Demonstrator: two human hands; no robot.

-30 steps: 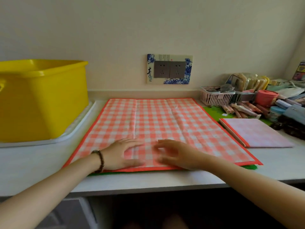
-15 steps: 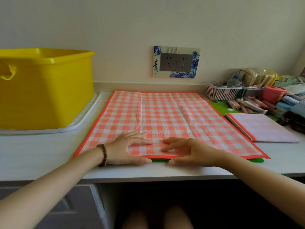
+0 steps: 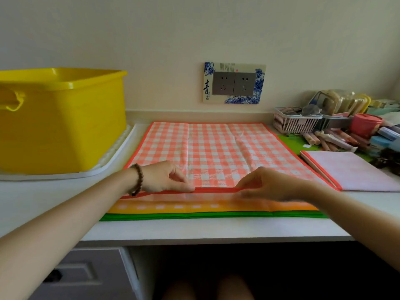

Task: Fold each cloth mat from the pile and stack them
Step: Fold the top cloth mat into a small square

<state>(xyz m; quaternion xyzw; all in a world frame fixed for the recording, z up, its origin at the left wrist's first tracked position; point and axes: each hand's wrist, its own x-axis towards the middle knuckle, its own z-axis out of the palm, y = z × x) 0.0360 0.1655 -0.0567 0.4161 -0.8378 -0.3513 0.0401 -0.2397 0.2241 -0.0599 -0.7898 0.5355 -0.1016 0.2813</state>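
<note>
An orange-and-white checked cloth mat [image 3: 216, 148] with a red border lies spread on top of the pile on the white counter. My left hand [image 3: 164, 177] and my right hand [image 3: 266, 184] each pinch its near red edge, which is lifted a little off the pile. Under it show the near strips of an orange mat [image 3: 194, 206] and a green mat [image 3: 205, 215]. A folded pale pink mat [image 3: 355, 169] with a red border lies on the counter to the right.
A large yellow tub [image 3: 60, 120] stands on a white tray [image 3: 112, 163] at the left. At the back right are a white basket [image 3: 294, 123], a pink jar [image 3: 365, 124] and several small tubes and packets. A wall socket plate [image 3: 234, 85] is behind the mats.
Both hands lay flat on the checked mat near its front edge; now they pinch that edge and have raised it, which uncovers the orange and green mats beneath.
</note>
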